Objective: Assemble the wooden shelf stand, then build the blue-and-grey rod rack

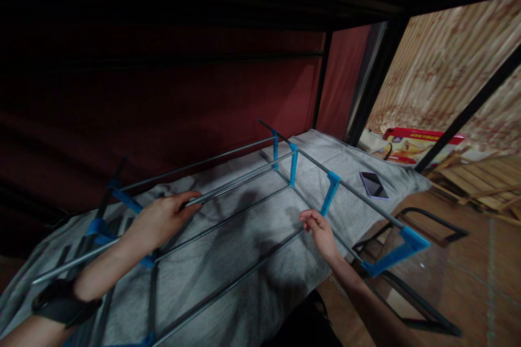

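Note:
A frame of grey metal tubes and blue plastic connectors lies across a grey cloth. My left hand (163,222) is closed around a long metal tube (244,178), thumb and fingers on it. That tube slants from the lower left, beneath my forearm, up to a blue connector (293,165) at the far side. My right hand (319,230) has its fingers curled together beside another blue connector (330,192), over the end of a lower tube (244,272). Whatever those fingers may hold is hidden. At the left, more blue connectors (100,231) join dark tubes.
A phone (373,185) rests on the grey cloth (313,157) at the right. Dark metal posts (376,81) and a red panel (228,97) enclose the back. Beyond stand a red and yellow box (423,143), wooden slats (480,179) and a black-framed chair (435,222).

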A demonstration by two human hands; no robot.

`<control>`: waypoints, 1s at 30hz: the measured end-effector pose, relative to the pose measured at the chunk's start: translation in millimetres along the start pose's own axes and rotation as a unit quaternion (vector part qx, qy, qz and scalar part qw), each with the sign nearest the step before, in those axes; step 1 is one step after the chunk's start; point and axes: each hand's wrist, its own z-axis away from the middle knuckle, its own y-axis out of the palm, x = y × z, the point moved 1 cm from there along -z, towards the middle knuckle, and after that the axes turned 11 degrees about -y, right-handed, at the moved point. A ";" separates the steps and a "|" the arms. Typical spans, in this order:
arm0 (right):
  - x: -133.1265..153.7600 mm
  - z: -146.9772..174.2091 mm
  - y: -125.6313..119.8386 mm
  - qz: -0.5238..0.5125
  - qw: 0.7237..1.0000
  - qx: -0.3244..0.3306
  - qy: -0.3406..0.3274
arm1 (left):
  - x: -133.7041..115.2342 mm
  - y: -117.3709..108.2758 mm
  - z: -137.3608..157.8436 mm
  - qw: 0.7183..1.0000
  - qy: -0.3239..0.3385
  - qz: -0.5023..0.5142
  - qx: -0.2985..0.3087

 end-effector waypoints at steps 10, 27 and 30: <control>5.6 -12.2 -27.4 0.069 0.995 -0.063 -0.020 | -1.7 6.1 6.2 1.000 0.002 -0.025 0.005; -12.3 -13.2 -4.1 0.057 0.998 -0.016 -0.002 | 0.8 18.8 10.3 0.999 -0.012 -0.050 -0.004; -19.2 -12.6 -0.6 0.046 0.999 -0.018 0.012 | -2.3 19.1 9.4 0.998 -0.010 -0.058 -0.012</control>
